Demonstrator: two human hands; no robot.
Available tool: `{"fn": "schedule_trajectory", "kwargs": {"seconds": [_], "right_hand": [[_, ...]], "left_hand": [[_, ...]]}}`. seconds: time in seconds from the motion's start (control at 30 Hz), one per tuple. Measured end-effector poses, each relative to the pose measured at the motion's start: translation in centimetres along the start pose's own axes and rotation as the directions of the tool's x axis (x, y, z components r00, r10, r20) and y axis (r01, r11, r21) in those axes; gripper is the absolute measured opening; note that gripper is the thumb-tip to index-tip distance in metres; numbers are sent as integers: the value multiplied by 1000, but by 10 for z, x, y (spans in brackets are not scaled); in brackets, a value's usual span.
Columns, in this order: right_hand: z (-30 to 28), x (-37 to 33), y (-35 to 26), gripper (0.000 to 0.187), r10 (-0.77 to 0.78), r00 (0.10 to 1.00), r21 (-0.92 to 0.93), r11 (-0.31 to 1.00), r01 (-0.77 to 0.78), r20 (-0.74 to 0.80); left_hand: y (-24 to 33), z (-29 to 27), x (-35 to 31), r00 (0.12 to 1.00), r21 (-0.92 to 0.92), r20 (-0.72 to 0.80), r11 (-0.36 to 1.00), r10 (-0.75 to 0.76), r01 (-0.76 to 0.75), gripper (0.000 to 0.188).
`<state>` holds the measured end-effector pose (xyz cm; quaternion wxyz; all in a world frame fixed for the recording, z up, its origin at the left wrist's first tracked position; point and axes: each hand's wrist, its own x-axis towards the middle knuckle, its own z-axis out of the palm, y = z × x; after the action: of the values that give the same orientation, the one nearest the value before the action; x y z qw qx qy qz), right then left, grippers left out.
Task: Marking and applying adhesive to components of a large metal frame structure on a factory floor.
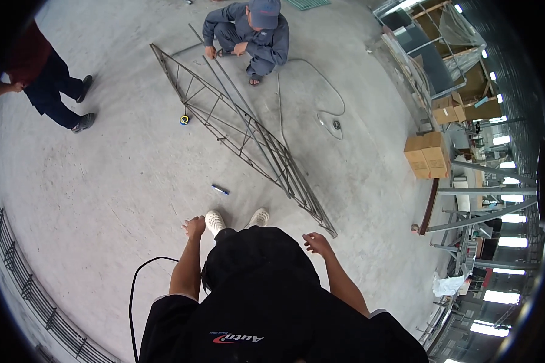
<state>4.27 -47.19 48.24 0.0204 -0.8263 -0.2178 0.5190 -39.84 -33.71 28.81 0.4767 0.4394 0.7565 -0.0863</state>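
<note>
I log the left hand (194, 227) half-open, empty, nearest the blue marker (220, 189). The right hand (317, 243), loosely curled and likewise empty, hangs near the metal truss (289, 190).

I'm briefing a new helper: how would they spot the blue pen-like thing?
Find the long metal frame on the floor, then the wearer's pale left shoe. Between them lies the blue pen-like thing. It is slim and straight, unlike the rounded yellow tape measure farther off.
</note>
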Motion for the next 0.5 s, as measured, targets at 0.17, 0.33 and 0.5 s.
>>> {"fn": "schedule_trajectory", "kwargs": {"seconds": [0.17, 0.33, 0.5], "right_hand": [[-1, -3, 2, 51, 2, 999, 50, 999, -3, 36], [8, -9, -1, 47, -50, 998, 102, 994, 46, 40], [0, 5, 33, 45, -71, 997, 110, 992, 69, 15]], "left_hand": [[-4, 5, 4, 985, -299, 106, 940, -137, 163, 67], [-45, 22, 27, 998, -428, -29, 903, -49, 32, 72], [-12, 25, 13, 994, -36, 102, 999, -31, 35, 72]]}}
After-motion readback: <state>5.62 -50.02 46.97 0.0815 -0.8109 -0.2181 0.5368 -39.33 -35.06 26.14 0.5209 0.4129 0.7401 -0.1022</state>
